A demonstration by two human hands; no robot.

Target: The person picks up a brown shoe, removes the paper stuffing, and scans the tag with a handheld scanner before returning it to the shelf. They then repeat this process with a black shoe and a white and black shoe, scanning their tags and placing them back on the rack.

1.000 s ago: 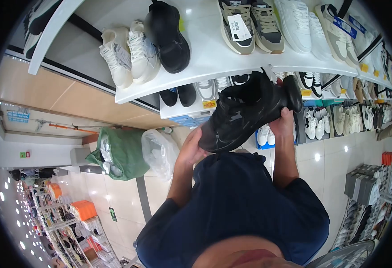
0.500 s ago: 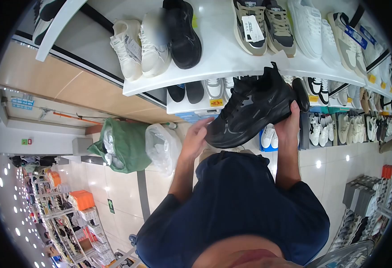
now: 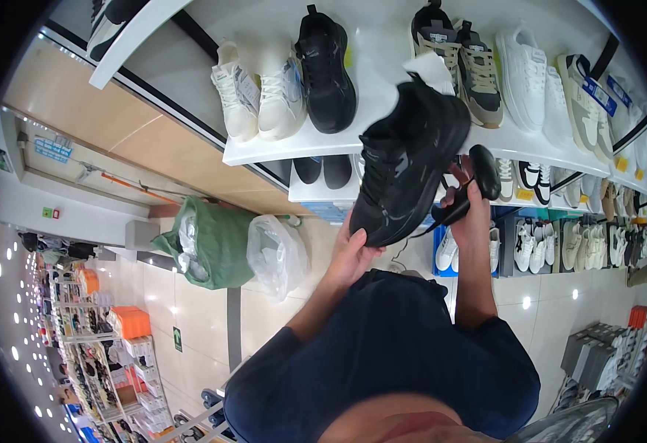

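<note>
A black sneaker [image 3: 404, 166] is tilted in front of the white shelf edge, toe down and heel up, with a white tag by its collar. My left hand [image 3: 354, 255] grips it at the toe, thumb on the upper. Beside its sole, my right hand [image 3: 467, 214] is closed around a black handheld device [image 3: 483, 173] with a rounded head and a cord or strap. Another black sneaker [image 3: 327, 74] stands on the shelf, next to a white pair [image 3: 279, 100].
More shoes stand on the white shelf [image 3: 382, 125] and on lower racks at the right. A green bag [image 3: 216, 247] and a clear plastic bag [image 3: 277, 255] sit on the floor at the left. Shoe racks [image 3: 102, 347] are at the lower left.
The black sneaker has turned more upright, toe down, and its heel has come away from my right hand. The device in my right hand now shows more fully. My left hand has shifted right.
</note>
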